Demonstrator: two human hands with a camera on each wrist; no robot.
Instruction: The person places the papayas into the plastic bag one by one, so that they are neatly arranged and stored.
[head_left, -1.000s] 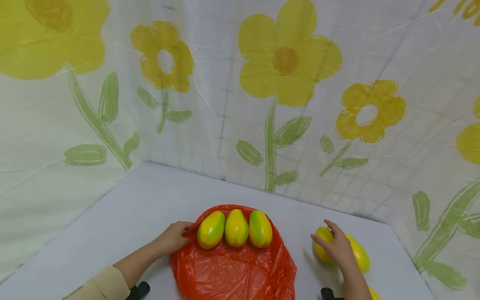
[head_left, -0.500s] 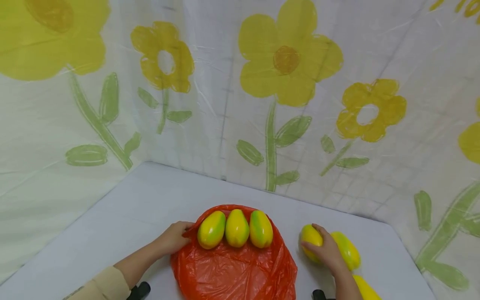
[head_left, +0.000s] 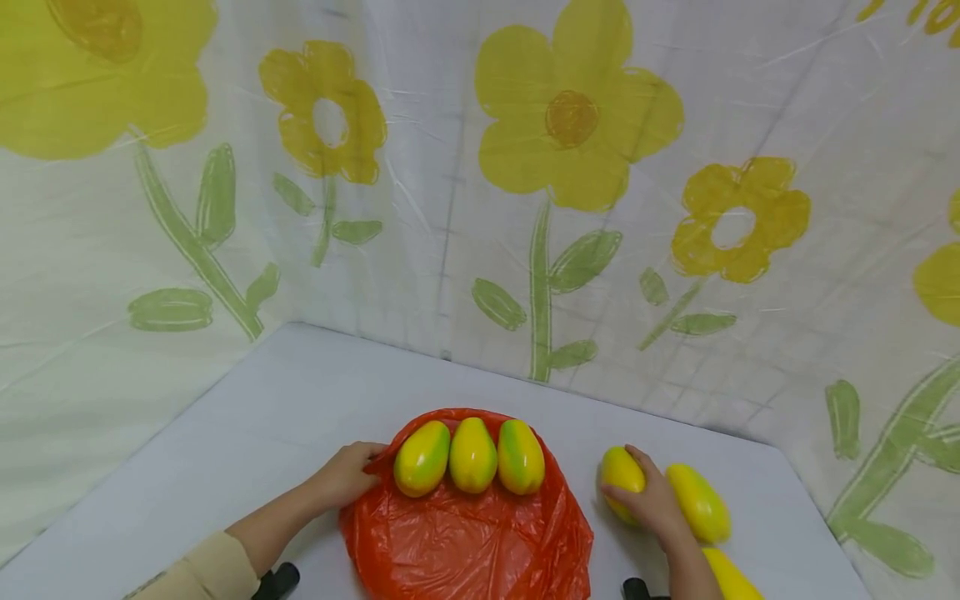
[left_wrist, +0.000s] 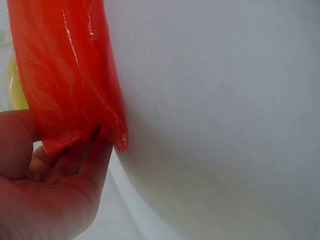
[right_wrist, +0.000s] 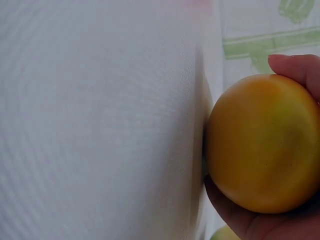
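A red plastic bag lies with its mouth spread, and three yellow-green papayas sit side by side along its far part. At the bag's left edge my left hand pinches the thin plastic; the left wrist view shows the red film between thumb and fingers. To the right of the bag, my right hand grips another papaya, thumb on one side and fingers on the other. In the right wrist view that papaya shows its rounded yellow end, close against the white table surface.
Two more papayas lie right of my right hand: one papaya beside it and another papaya nearer me, partly behind the forearm. The white table meets a flower-printed curtain at its back and left edges.
My right hand has come down around a papaya and drawn it slightly left. The neighbouring papaya has shifted a little. My left hand stays on the bag's edge.
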